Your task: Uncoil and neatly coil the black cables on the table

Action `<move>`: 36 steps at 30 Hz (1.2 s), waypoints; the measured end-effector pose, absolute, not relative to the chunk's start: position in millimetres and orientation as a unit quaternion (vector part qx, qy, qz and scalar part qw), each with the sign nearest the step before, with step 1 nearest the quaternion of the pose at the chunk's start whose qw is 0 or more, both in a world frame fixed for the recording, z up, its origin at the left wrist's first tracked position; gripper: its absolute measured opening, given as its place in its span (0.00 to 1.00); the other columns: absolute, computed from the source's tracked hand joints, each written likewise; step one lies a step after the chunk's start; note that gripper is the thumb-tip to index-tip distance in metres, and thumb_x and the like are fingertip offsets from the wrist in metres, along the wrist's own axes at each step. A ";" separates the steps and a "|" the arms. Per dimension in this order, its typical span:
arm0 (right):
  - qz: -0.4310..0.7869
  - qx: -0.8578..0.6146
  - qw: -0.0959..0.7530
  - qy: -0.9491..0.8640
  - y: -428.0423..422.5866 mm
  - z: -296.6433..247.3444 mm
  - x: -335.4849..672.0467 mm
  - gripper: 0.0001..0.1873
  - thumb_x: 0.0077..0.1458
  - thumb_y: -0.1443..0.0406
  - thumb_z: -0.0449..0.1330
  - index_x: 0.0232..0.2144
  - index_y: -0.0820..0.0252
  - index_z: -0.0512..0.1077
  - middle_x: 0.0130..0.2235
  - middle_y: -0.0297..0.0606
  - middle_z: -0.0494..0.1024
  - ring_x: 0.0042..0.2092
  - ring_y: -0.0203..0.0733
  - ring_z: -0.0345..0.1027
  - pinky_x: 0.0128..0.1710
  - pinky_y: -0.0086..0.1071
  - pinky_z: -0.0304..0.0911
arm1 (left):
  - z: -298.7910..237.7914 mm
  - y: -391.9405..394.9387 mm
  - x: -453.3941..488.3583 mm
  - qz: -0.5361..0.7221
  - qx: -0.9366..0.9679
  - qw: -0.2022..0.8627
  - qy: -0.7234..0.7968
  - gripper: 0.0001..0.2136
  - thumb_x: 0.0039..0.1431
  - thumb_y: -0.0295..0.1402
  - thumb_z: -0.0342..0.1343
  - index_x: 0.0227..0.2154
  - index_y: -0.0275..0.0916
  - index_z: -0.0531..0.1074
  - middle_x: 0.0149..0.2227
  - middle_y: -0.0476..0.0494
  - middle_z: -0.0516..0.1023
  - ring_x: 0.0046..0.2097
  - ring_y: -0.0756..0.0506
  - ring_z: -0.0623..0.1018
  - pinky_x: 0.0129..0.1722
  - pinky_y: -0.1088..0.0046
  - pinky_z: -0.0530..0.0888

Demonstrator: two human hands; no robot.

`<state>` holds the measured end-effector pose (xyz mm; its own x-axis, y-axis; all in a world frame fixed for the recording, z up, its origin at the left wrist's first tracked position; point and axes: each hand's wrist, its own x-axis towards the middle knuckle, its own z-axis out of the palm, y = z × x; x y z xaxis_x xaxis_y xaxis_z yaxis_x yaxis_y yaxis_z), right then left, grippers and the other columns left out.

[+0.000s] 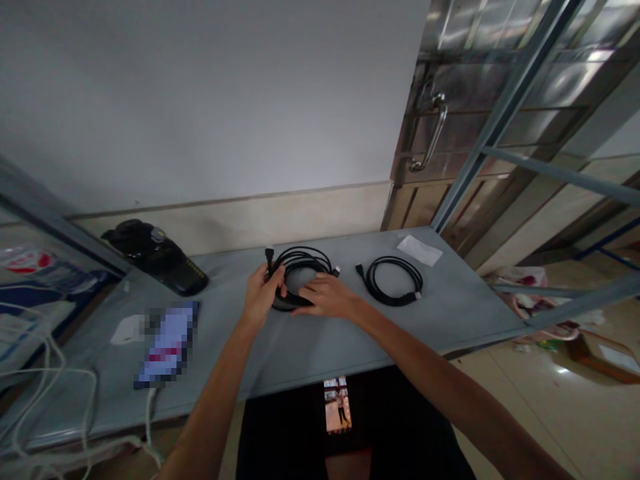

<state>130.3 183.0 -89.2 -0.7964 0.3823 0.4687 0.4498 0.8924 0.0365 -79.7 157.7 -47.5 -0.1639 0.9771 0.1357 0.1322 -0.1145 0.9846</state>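
- The black cable coil (301, 259), thin, rubbery and wound into a loose round loop, lies on the grey, smooth, matt table (310, 347) near the middle of its far edge.
- The left hand (261, 292) is curled around the coil's left arc, thumb and fingers pinching the strands just below a squared plug end that sticks up.
- The right hand (326, 297) lies flat on the coil's near right arc, its fingers slightly spread and pressing the strands down.
- A second coil (395, 281), also black, tighter and flatter, rests just to the right, apart from the first.
- A white rectangular paper slip (420, 250) sits near the far right corner.
- A black, glossy, rounded pouch (156, 256) lies toward the far left corner.
- A flat phone (167, 343) lies near the front left edge, with limp white cords (50, 400) looping off that corner.
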 end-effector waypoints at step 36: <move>0.168 -0.292 0.289 -0.896 196.2 -92.1 151.8 0.31 0.51 0.39 0.82 0.37 0.56 0.78 0.45 0.37 0.79 0.53 0.49 0.70 0.60 0.45 0.59 | -106.4 186.4 -94.9 0.491 0.589 0.151 0.624 0.26 0.61 0.32 0.64 0.64 0.42 0.77 0.62 0.33 0.81 0.63 0.33 0.81 0.68 0.49 0.75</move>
<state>151.8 196.2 -92.1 -0.6622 0.6200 0.4208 0.4260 0.7735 -0.4692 -94.9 186.4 -106.4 -0.2599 0.8830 0.3908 0.5874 -0.1766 0.7898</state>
